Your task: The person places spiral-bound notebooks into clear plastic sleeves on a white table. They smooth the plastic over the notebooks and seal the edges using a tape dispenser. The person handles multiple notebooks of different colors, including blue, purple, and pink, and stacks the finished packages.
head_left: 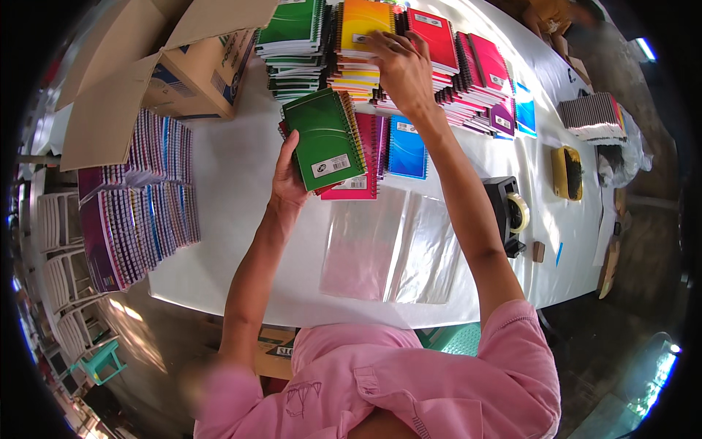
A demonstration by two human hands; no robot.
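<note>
My left hand [289, 172] is closed round a small bundle of spiral notebooks, with a green notebook [322, 139] on top and a red edge showing beneath. Under and beside that bundle lie a pink notebook [365, 186] and a blue notebook [407, 150], with a purple one between them. At the far side, my right hand [404, 72] reaches over a stack of yellow notebooks [365, 16]. Its fingers are apart and touch the top cover near the right edge; the thumb is hard to see.
Stacks of green [287, 25], red [433, 36] and pink notebooks [484, 62] line the back. Clear plastic sleeves [387, 245] lie near me. A tape dispenser [501, 212] stands right. Bound notebooks [142, 234] and an open carton [194, 73] stand left. Another person [552, 14] is at far right.
</note>
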